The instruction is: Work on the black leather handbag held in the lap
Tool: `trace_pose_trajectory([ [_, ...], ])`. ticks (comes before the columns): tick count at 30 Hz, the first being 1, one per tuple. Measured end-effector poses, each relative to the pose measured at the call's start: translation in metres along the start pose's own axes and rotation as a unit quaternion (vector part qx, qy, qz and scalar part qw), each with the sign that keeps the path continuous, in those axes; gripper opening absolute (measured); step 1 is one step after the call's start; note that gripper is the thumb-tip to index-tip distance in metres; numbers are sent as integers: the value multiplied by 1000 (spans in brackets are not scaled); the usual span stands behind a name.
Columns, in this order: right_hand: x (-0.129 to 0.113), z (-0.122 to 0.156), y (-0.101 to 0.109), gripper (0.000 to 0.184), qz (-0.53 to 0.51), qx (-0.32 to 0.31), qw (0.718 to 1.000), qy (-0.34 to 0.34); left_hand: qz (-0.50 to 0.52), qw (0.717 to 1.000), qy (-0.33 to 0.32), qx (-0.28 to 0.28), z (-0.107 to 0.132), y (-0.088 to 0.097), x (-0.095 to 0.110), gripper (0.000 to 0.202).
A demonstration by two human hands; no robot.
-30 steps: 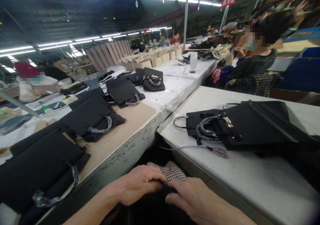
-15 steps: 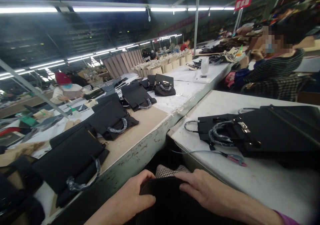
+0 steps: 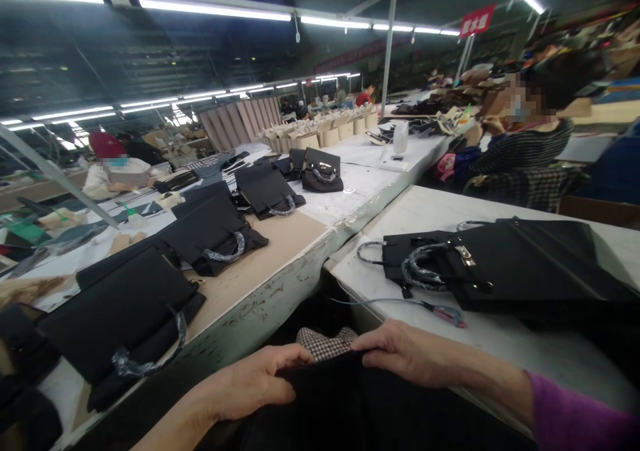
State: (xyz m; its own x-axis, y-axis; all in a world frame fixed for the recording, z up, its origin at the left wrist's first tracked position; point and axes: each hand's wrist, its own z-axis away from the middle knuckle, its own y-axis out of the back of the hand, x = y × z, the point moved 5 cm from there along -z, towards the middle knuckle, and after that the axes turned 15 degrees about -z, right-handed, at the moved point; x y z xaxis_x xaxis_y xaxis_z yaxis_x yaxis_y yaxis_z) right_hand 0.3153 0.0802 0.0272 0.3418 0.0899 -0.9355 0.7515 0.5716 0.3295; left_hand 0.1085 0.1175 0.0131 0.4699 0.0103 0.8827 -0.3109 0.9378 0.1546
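Low in the middle of the view, my left hand (image 3: 255,381) and my right hand (image 3: 405,354) both close their fingers over the top edge of a black piece of material (image 3: 340,404) held in my lap. A checked cloth (image 3: 327,342) shows just behind that edge, between the two hands. On the white table (image 3: 500,351) to the right lies a black handbag (image 3: 515,264) with wrapped handles, beyond my right hand. A thin cord with a pink-ended tool (image 3: 445,314) lies in front of it.
A long workbench (image 3: 280,264) runs away on the left, carrying several black handbags (image 3: 210,227). A person in a striped top (image 3: 525,137) sits at the far right; another with a red cap (image 3: 113,167) sits far left. Beige bags (image 3: 320,127) stand at the back.
My two hands have spread a little apart along the edge of the black piece, and my right forearm with a purple sleeve now shows. The view has shifted slightly.
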Motion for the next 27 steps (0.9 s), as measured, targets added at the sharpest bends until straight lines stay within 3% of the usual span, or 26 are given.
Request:
trace_pose_trajectory([
  [5, 32, -3, 0, 29, -50, -44, 998, -18, -3, 999, 20, -42, -13, 6, -8, 51],
  [10, 36, -5, 7, 26, -70, -30, 997, 11, 1, 998, 20, -61, -24, 13, -11, 45],
  [17, 43, -12, 5, 29, -266, -50, 963, -2, -26, 999, 38, -29, -29, 15, -12, 33],
  [24, 71, -4, 4, 17, -242, 19, 968, -65, -125, 992, 25, -8, -36, 13, -7, 29],
  [27, 67, -4, 5, 15, -190, 23, 980, -52, -202, 979, 36, 5, -37, 14, -3, 29],
])
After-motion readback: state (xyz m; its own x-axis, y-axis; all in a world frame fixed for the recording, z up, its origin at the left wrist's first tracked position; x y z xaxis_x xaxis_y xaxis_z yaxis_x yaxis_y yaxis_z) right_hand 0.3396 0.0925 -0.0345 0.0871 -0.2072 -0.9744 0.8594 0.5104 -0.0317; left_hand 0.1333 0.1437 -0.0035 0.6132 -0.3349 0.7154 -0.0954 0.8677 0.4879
